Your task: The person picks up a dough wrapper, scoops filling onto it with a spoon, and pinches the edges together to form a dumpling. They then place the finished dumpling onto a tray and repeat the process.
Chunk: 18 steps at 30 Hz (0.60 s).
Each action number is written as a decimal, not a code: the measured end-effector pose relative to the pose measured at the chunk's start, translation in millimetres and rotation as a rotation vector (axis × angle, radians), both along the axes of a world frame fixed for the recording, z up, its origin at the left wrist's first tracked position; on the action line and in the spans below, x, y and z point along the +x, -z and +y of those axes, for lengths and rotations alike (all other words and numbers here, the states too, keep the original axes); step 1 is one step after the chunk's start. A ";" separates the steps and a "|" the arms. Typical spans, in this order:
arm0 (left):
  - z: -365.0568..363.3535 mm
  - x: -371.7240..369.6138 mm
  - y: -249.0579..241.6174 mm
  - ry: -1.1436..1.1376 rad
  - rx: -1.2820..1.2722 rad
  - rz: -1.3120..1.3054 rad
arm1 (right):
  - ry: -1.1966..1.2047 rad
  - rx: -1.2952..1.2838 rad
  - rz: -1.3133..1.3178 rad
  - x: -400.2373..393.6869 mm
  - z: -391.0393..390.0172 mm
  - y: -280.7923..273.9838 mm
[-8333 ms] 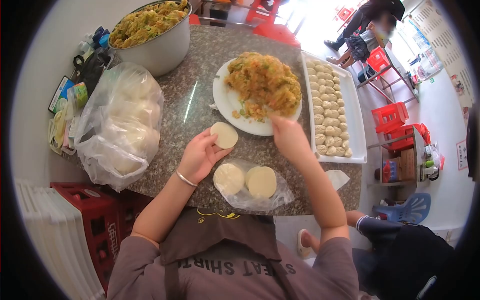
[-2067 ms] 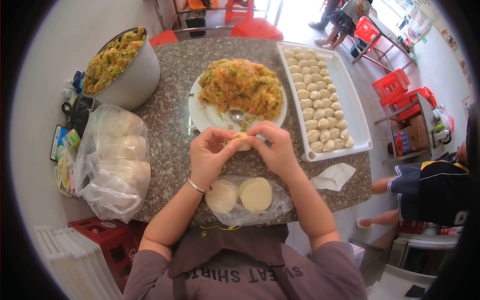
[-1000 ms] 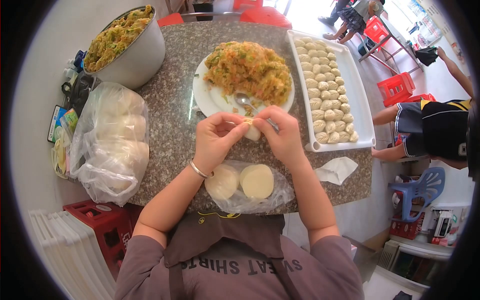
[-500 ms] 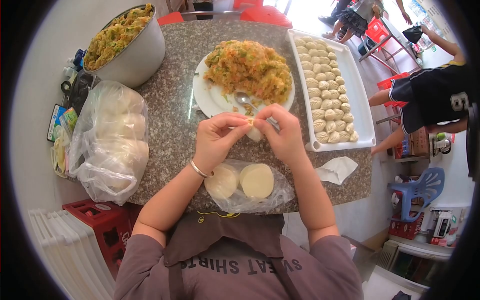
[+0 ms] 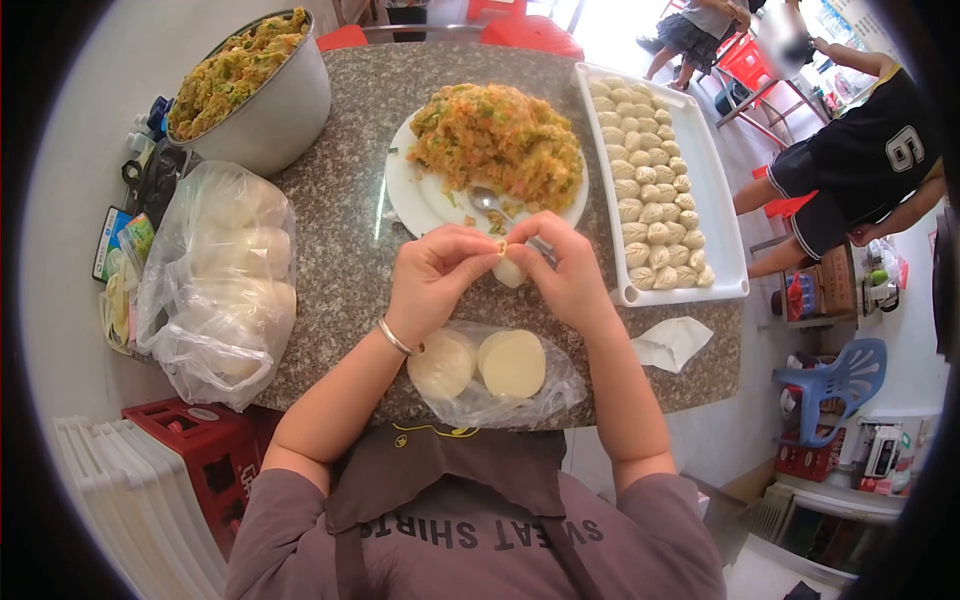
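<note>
My left hand (image 5: 435, 280) and my right hand (image 5: 560, 270) meet at the near edge of the plate, both pinching a small dumpling (image 5: 510, 272) whose top edge lies between the fingertips. Behind them a white plate (image 5: 400, 180) carries a big heap of filling (image 5: 495, 140) and a metal spoon (image 5: 484, 199). Nearer to my body, two stacks of round wrappers (image 5: 511, 364) rest on a clear plastic bag (image 5: 480, 408). Right of the plate, a white tray (image 5: 722, 220) holds rows of pleated dumplings (image 5: 655, 190).
A metal pot (image 5: 290, 110) of filling stands at the back left, with a plastic bag of wrappers (image 5: 240, 250) before it. A crumpled tissue (image 5: 673, 343) lies at the right edge. Beyond are a person in black (image 5: 865, 150), another person (image 5: 700, 30) and a blue chair (image 5: 840, 385).
Both hands stay at nearly the same spot, still pinching the dumpling. In the background, the person in black has shifted and the other person's legs have moved.
</note>
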State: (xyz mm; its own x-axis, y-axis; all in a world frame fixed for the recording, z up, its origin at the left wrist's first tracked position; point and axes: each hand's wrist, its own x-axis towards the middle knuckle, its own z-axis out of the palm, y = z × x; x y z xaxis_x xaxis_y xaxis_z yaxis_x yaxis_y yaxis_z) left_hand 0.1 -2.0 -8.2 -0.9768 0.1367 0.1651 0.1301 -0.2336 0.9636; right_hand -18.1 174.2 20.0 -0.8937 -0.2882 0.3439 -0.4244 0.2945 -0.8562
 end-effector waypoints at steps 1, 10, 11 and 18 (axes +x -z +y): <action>0.1 -0.1 0.2 -0.006 -0.029 0.054 | 0.000 0.001 0.002 0.3 -0.3 -0.5; 3.3 1.0 -5.8 -0.012 0.092 -0.078 | 0.015 0.044 0.084 4.0 -4.5 -0.6; 3.4 0.2 -6.6 -0.010 0.093 -0.074 | 0.045 0.013 0.028 4.6 -4.4 -1.6; -1.2 2.6 -5.5 -0.061 -0.191 0.033 | 0.000 0.023 0.013 1.3 -1.6 4.1</action>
